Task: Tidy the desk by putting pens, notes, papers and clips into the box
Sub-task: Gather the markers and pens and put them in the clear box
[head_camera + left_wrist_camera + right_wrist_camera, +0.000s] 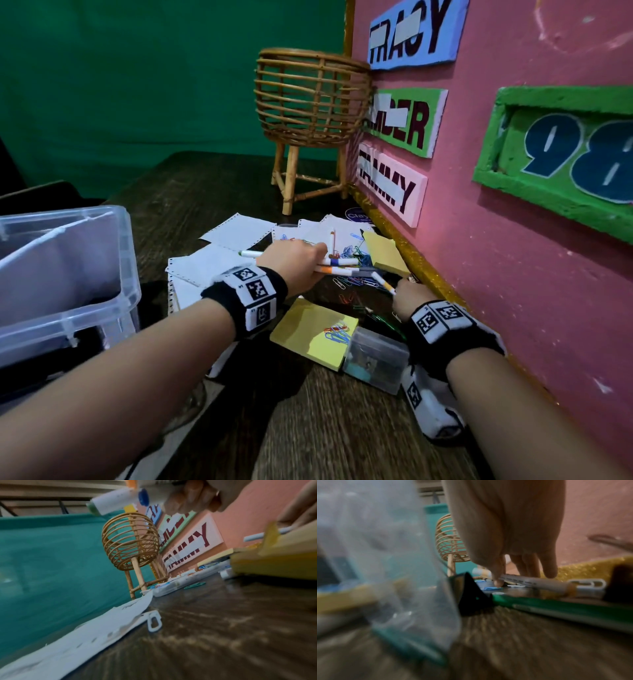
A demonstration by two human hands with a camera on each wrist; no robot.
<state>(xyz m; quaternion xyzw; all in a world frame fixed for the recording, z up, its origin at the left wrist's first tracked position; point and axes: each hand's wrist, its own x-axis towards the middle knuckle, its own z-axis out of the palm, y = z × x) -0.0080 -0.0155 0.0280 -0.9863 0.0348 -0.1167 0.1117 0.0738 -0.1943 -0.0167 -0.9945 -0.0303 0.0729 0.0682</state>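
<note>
The bundle of white marker pens with coloured bands (337, 265) lies across the dark wooden desk (342, 428), long way running left to right, among the white torn papers (212, 262) and loose coloured paper clips (349, 251). The left hand (294, 262) has its fingers curled round this bundle. One more white pen with a yellow band (383, 283) points slantwise at the right hand (409, 296), which pinches its near end, though that view is blurry so the hold may be only a touch. The big clear plastic box (68, 274) sits well off to the left, so the left hand is nearer it. Two yellow sticky note pads (313, 330) and a small clear case (375, 361) wait close by.
</note>
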